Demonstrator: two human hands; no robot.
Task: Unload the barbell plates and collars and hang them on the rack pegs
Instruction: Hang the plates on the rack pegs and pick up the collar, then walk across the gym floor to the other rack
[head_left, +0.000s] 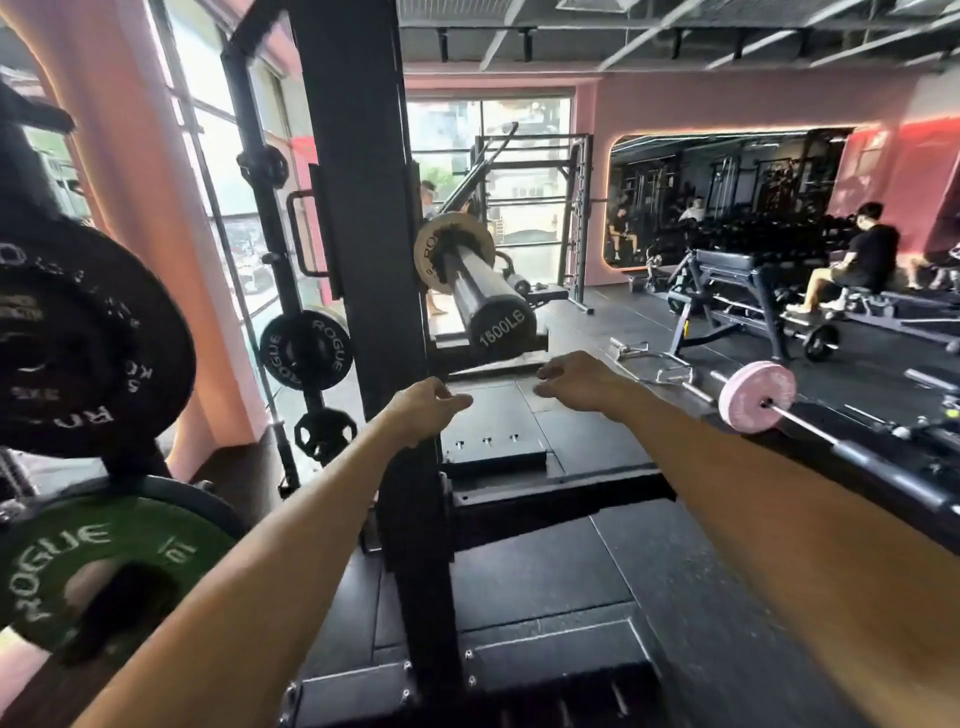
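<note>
a: from the head view, where does the barbell (493, 296) lie from the person's hands?

b: ahead of both and higher. its sleeve points almost straight back at the camera, end cap reading 1500lb, so the long axis runs away from the person. one pale plate (453, 253) sits far down the sleeve, close beside the rack upright (358, 208). whether a collar is on it cannot be told.

a: and the hands?

b: the left hand (423, 410) hangs in front of the upright, fingers loosely curled, gripping nothing. the right hand (574, 384) is just below the end cap, fingers apart, also holding nothing. the right looks nearer the sleeve.

a: what stands in the way?

b: the upright crowds the left side of the plate, so the plate would likely have to slide toward the person along the sleeve. to the left, pegs already carry a black plate (83, 338), a green plate (104, 566) and smaller black plates (306, 349). a pink-plated bar (757, 396) lies to the right, well apart.
</note>
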